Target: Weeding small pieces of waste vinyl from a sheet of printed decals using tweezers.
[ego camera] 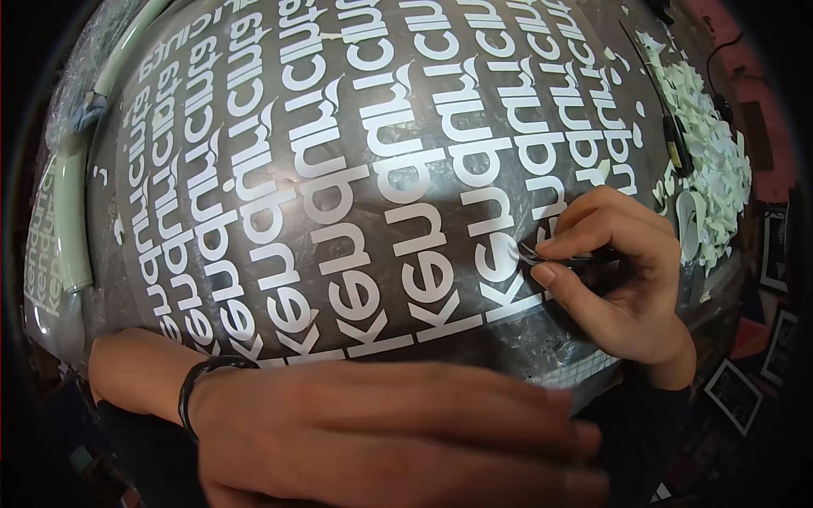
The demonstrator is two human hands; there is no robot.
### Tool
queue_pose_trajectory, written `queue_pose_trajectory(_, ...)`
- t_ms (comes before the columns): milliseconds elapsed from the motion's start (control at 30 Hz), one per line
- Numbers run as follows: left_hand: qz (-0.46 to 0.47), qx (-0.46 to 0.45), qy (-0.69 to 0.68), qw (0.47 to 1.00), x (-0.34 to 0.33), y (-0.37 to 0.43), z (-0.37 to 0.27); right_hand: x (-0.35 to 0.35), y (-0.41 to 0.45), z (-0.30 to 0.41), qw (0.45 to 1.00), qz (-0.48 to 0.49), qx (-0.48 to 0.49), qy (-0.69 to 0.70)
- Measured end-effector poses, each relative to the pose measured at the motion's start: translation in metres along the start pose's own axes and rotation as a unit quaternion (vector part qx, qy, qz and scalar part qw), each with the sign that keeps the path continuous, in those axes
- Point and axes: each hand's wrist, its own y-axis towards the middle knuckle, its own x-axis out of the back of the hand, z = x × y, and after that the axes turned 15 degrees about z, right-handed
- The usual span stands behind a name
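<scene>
My right hand (629, 273) pinches thin metal tweezers (530, 255) between thumb and fingers. Their tips are at the edge of a white cut-vinyl letter (500, 259) near the lower right of a dark sheet (356, 254). Rows of the same white lettering cover that sheet, which looks glossy as if under clear film. In the foreground, close to the camera and slightly blurred, is my left hand (394, 425), back upward and fingers stretched to the right. A black band (190, 394) circles its wrist. Its palm and thumb are hidden, so whether it holds anything cannot be seen.
A heap of pale vinyl scraps (711, 171) lies at the right, beside a black-and-yellow handled tool (679, 149). Along the left edge are a pale roll (71, 222) and crumpled clear plastic (70, 82). Framed pieces (733, 397) show beyond the right edge.
</scene>
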Motion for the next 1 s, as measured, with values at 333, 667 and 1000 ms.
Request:
queue_pose_trajectory(333, -0.054, -0.072, -0.106, 0.99, -0.029, -0.001, -0.012, 0.001, 0.0, 0.001, 1.0, 0.016, 0.004, -0.001)
queue_pose_trajectory(667, 0.185, 0.279, 0.373, 0.865, 0.003, -0.016, -0.013, 0.002, -0.001, -0.003, 0.995, -0.033, -0.027, 0.089)
queue_pose_trajectory(1000, 0.259, 0.303, 0.47, 0.787, -0.009, -0.022, -0.013, 0.004, -0.003, 0.012, 0.996, -0.014, -0.003, -0.094)
